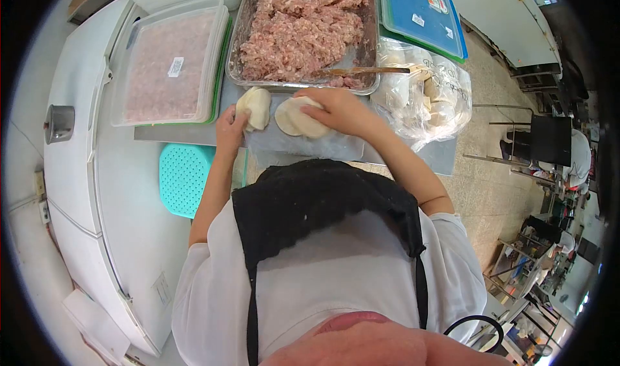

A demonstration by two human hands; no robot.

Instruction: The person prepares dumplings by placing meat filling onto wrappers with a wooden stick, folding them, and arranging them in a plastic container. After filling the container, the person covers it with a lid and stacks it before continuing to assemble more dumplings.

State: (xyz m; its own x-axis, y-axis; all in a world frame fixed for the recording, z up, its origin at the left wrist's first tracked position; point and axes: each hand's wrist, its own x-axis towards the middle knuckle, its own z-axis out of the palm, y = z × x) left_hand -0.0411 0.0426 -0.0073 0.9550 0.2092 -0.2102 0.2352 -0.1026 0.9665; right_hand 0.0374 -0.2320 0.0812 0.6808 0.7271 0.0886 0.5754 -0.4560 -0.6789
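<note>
Pale, round dough wrappers point(259, 108) are in my left hand point(231, 128), its fingers closed on their left edge. Just to the right, my right hand point(332, 111) grips a second set of pale dough wrappers point(296, 117), with the fingers over their top and right side. The two sets are apart, above the near edge of the metal table. Behind them stands a metal tray point(236, 69) of ground meat mixture point(300, 27). A wooden stick point(381, 70) lies across the tray's front right corner.
A lidded plastic container point(169, 66) is at the left, a plastic bag of dough pieces point(429, 91) at the right, below blue lids point(423, 17). A turquoise perforated stool point(185, 179) stands below the table. Other people point(579, 158) are far off at the right.
</note>
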